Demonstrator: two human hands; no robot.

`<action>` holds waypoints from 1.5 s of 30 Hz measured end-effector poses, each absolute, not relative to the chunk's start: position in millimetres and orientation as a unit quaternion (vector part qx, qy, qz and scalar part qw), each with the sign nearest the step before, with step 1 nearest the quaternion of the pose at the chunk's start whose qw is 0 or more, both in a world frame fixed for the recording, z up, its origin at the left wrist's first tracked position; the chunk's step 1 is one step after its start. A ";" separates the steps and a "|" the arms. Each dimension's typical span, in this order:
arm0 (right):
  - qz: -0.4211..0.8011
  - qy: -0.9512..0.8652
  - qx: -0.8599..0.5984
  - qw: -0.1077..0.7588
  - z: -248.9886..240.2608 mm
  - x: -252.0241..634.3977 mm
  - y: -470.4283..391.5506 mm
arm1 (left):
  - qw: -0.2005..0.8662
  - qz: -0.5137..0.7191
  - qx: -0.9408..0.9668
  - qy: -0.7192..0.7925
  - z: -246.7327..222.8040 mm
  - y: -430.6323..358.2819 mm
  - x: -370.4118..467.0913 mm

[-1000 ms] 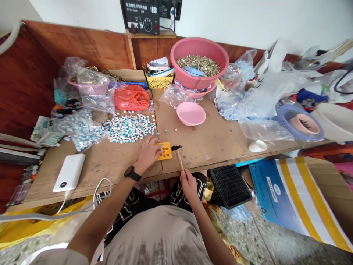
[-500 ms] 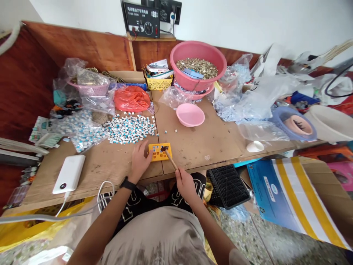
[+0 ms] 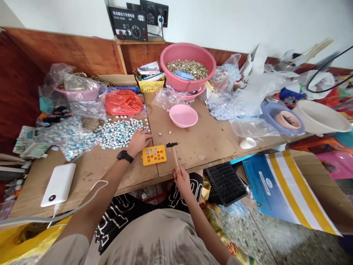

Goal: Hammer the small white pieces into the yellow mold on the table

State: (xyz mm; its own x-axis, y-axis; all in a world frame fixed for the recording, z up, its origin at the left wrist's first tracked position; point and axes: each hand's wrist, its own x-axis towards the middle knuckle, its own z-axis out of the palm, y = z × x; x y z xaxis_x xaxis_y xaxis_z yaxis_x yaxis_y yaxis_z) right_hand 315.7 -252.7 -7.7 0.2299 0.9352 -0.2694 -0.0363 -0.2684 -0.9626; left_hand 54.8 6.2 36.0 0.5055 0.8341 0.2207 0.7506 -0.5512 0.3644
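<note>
My right hand (image 3: 182,180) is closed round the wooden handle of a small hammer (image 3: 174,156), whose dark head is raised just right of a yellow tray (image 3: 161,158). The tray lies on the cardboard-covered table and has small square pockets, some of them with blue and white pieces. My left hand (image 3: 139,140), with a black watch at the wrist, reaches to the right edge of a pile of small white and blue pieces (image 3: 117,133). Its fingers are bent downward, and whether they pinch a piece is too small to tell.
Behind the tray stands a small pink bowl (image 3: 183,116), with a large pink basin (image 3: 188,81) of metal parts farther back. A red bag (image 3: 123,102) lies behind the pile. At the left is a white power bank (image 3: 58,184) with a cable.
My left hand has moved from the tray to the pile's edge. The hammer head has come off the tray toward the right. The whole view has shifted a little.
</note>
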 end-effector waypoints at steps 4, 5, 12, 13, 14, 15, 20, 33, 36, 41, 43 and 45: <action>0.534 -0.297 -0.610 0.505 -2.4 314.0 -249.1 | 0.116 0.208 0.845 0.480 35.8 7.8 56.3; 0.537 -0.292 -0.609 0.506 -0.4 314.6 -247.9 | 0.121 0.220 0.838 0.485 37.1 5.6 57.7; 0.556 -0.292 -0.599 0.497 5.5 320.7 -244.0 | 0.224 0.297 0.806 0.460 50.0 -47.8 78.0; 0.557 -0.291 -0.599 0.497 5.3 321.1 -243.9 | 0.230 0.290 0.812 0.452 51.2 -57.3 81.5; 0.558 -0.289 -0.598 0.496 5.1 321.5 -243.7 | 0.231 0.281 0.819 0.444 52.1 -65.9 84.8; 0.560 -0.288 -0.598 0.496 5.0 321.9 -243.6 | 0.230 0.270 0.826 0.437 52.7 -73.1 87.9; 0.565 -0.288 -0.597 0.491 5.4 323.0 -243.3 | 0.212 0.243 0.838 0.441 52.8 -88.4 96.3; 0.568 -0.278 -0.592 0.500 6.9 321.8 -244.2 | 0.170 0.239 0.845 0.446 42.8 -88.9 97.9; 0.561 -0.286 -0.597 0.496 3.8 321.1 -244.7 | 0.160 0.257 0.831 0.466 36.0 -93.9 100.3; 0.467 -0.428 -0.628 0.452 2.9 330.6 -249.3 | 0.146 0.293 0.796 0.509 22.3 -106.7 101.3; 0.395 -0.524 -0.635 0.407 5.2 337.0 -253.1 | 0.146 0.305 0.790 0.511 18.0 -111.4 100.7; 0.346 -0.579 -0.638 0.371 7.3 341.3 -257.4 | 0.153 0.317 0.782 0.514 14.3 -115.0 100.8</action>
State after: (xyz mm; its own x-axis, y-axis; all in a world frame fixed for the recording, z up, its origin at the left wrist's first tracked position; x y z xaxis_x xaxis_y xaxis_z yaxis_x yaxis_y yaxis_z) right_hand 341.3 -257.4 7.3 0.0903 0.9958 -0.0127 0.4817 -0.0549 -0.8746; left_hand 100.8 -115.0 14.3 0.2702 0.9013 0.3386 0.7065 -0.4245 0.5662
